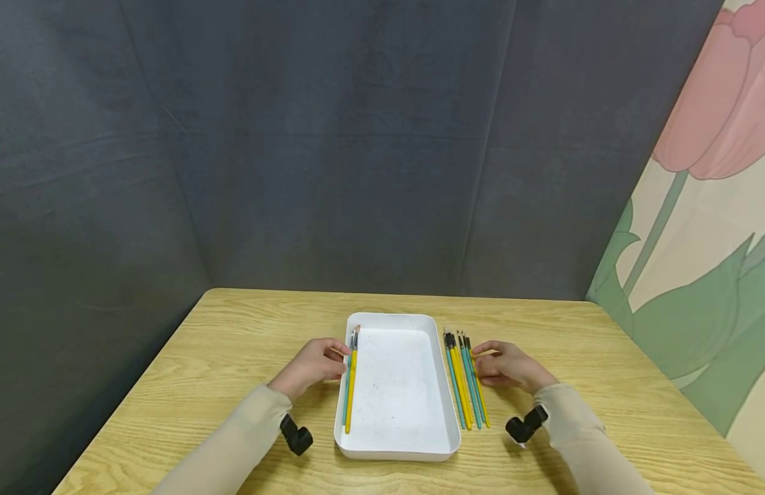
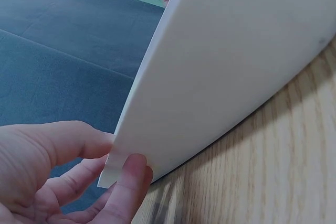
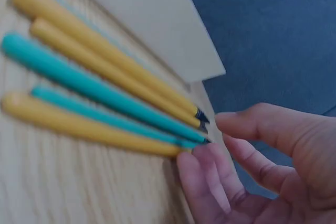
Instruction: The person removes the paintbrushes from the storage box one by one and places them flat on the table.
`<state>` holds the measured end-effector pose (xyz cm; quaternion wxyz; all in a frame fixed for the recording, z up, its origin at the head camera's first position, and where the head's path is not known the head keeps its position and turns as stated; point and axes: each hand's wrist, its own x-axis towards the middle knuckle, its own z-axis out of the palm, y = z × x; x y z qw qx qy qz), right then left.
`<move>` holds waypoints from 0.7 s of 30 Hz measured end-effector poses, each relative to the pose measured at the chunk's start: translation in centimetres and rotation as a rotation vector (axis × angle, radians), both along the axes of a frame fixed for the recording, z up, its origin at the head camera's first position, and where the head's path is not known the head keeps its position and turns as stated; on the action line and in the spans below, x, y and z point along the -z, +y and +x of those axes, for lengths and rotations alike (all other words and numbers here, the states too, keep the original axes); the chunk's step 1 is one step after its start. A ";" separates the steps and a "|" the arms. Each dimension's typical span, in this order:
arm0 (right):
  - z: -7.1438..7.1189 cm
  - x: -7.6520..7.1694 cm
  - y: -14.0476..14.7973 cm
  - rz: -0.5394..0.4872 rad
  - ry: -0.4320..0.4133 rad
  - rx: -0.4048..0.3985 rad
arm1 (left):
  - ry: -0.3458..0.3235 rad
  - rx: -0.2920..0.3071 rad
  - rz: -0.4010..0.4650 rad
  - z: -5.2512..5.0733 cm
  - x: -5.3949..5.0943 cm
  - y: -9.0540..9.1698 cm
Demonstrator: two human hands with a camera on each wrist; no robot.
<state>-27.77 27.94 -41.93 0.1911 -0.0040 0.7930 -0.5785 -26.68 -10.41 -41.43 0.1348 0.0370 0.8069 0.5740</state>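
Note:
A white shallow tray (image 1: 396, 454) stands on the table, with a yellow paintbrush (image 1: 351, 393) and a teal one lying along its inner left side. My left hand (image 1: 317, 361) is at the tray's left rim. In the left wrist view, its thumb and a finger (image 2: 135, 169) pinch the edge, one fingertip against the outer wall. Several yellow and teal paintbrushes (image 3: 94, 82) lie side by side just right of the tray. My right hand (image 1: 507, 364) is beside this group, fingers loosely bent and thumb apart. Its fingertips touch or nearly touch the outermost yellow brush (image 3: 94, 132).
The wooden table (image 1: 258, 320) extends on both sides of the tray. A dark cloth (image 1: 333, 151) hangs behind and to the left. On the right stands a panel painted with a tulip (image 1: 710, 103).

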 end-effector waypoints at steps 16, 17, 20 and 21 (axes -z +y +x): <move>0.3 -3.6 -4.1 -0.113 0.069 -0.074 | 0.009 0.012 0.001 -0.1 -0.1 -0.1; 0.4 -3.7 -4.5 -0.119 0.075 -0.084 | 0.008 0.013 0.002 -0.1 -0.1 -0.1; 0.3 -3.8 -5.8 -0.144 0.071 -0.108 | 0.005 0.013 0.003 -0.1 -0.1 0.0; 0.3 -3.9 -6.2 -0.147 0.068 -0.114 | 0.005 0.012 0.003 0.0 -0.1 0.0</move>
